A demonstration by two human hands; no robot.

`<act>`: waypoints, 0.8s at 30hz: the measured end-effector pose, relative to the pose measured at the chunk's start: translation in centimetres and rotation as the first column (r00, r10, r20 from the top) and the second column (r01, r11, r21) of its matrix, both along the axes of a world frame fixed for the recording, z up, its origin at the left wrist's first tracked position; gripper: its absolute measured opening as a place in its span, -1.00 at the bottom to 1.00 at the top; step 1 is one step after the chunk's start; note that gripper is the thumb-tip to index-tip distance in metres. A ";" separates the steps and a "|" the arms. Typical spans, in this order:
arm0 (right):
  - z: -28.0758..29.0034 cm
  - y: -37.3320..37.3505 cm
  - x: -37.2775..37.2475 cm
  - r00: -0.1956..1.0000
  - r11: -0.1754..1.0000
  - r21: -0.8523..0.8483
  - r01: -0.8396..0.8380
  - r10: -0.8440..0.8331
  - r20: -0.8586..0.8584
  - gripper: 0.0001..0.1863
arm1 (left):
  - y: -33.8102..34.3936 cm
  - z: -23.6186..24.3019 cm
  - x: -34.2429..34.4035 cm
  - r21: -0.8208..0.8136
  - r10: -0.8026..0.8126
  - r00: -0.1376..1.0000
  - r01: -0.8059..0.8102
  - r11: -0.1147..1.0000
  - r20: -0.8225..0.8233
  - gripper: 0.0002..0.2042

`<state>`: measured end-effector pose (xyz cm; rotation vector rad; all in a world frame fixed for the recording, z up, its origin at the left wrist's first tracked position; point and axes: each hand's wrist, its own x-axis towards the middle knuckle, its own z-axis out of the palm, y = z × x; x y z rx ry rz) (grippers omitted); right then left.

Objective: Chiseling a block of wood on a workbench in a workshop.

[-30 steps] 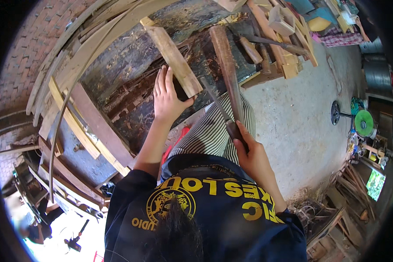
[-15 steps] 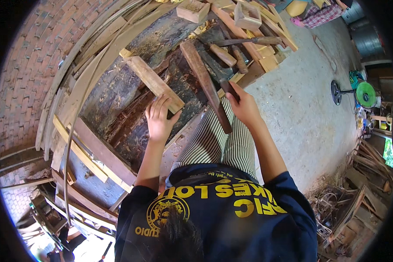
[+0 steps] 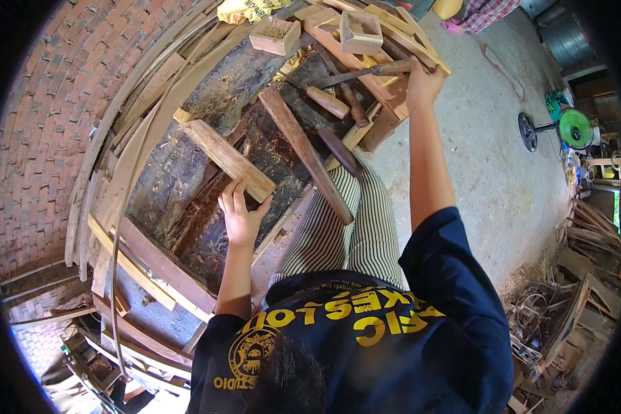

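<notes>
My left hand (image 3: 241,219) is curled around the near end of a squared wooden block (image 3: 229,159) lying on the bench. Its fingers are on one side and the thumb is by the end corner. Stretched out to the far right, my right hand (image 3: 425,83) closes at the handle end of a long-bladed hand tool (image 3: 386,68) with a wooden handle. A long tapered wooden bar (image 3: 302,152) lies between the arms, its near end over my thigh. Beside it rests a dark-handled tool (image 3: 340,150). Farther off lies another tool with a pale wooden handle (image 3: 328,102).
Two small wooden boxes (image 3: 276,37) (image 3: 361,33) stand at the bench's far side. Wood shavings and a dark bench top (image 3: 179,159) surround the block. Long planks (image 3: 117,131) line the left by a brick wall. A green fan (image 3: 575,129) stands right on the concrete floor.
My right hand has let go of the dark-handled tool, now lying beside the tapered bar, and has reached far right to the long-bladed tool's handle. My left hand has slid toward the block's end.
</notes>
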<state>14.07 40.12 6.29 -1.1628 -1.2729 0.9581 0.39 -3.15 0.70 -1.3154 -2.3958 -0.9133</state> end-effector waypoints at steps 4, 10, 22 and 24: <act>-2.0 2.7 -1.9 0.999 0.995 -0.099 -0.034 0.032 -0.024 -0.59 | 0.1 -0.1 -0.3 -0.013 0.009 0.999 -0.008 1.000 0.047 -0.33; -0.8 2.3 1.2 0.567 0.924 -0.376 -0.074 -0.272 -0.778 -0.85 | 0.2 0.3 -0.1 -0.017 0.029 0.993 -0.027 0.999 0.116 -0.34; 11.3 -10.7 15.6 -0.253 0.912 0.382 -0.147 0.339 -0.906 -0.75 | -0.4 1.6 0.2 -0.060 0.016 1.000 -0.017 0.998 -0.016 -0.39; 13.9 -13.4 16.2 -0.292 0.866 0.473 -0.162 0.416 -0.861 -0.74 | 1.0 3.7 1.5 0.090 -0.083 0.968 0.063 0.994 0.235 -0.49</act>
